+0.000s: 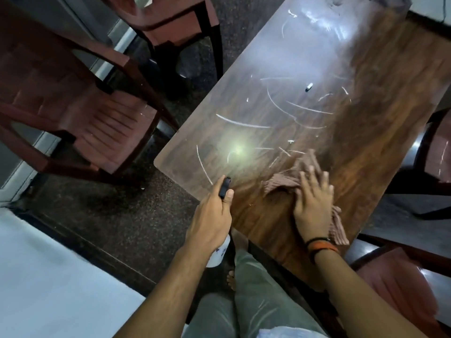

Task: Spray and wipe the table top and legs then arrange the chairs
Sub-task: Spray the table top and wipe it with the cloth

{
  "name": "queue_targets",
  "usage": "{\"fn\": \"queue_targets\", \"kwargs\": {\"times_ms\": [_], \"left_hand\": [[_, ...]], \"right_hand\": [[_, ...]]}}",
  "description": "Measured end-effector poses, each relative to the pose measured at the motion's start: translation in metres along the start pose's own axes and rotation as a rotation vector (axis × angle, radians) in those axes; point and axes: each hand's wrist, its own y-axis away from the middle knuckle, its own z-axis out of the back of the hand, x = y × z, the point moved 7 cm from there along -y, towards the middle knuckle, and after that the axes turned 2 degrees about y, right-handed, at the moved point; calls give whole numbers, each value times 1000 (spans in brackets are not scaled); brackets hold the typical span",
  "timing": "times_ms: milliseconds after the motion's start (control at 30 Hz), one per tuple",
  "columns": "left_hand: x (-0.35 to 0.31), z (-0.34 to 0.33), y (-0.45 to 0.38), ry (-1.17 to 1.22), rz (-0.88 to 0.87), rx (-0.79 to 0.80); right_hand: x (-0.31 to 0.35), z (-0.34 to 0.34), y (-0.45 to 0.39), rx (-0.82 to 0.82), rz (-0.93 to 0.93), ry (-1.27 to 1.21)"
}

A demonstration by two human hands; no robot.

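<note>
Two hands over the table (366, 147). Left hand (210, 220) grips the spray bottle (220, 252), fingers wrapped round it, thumb on the black nozzle (224, 189), at the table's near edge. Right hand (312, 203) lies flat with fingers spread, pressing the pinkish cloth (288, 179) on the wood. Wet streaks across the top. Red-brown plastic chairs (80, 113) stand to the left, apart from the table.

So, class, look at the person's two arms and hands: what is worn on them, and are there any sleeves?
Both forearms are bare, with no sleeves in view. The right hand has two bands at the wrist: a thin black band and, just behind it, a wider orange band. The left hand shows no band, ring or glove.
</note>
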Motion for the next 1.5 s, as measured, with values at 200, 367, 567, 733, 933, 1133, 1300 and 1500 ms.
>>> {"fn": "queue_targets", "kwargs": {"times_ms": [200,367,567,733,933,1133,1300,1500], "left_hand": [[-30,-7,-25,-121,-70,136],[-28,-2,-39,-95,-79,162],[-12,42,-58,-115,-124,136],[7,93,-74,-165,-169,100],[26,133,-94,-252,-179,199],[40,155,-98,-317,-217,308],[55,172,-103,-268,-208,321],[56,204,-116,-285,-255,251]], "right_hand": [[-35,15,3,-74,-273,-63],[28,3,1,-7,-157,-62],[187,-47,-5,149,343,-72],[273,-82,-17,146,377,-108],[266,-79,-27,-10,129,-62],[134,-45,51,-294,-487,-63],[185,-54,66,-246,-335,-82],[349,-114,13,-38,152,-145]]}}
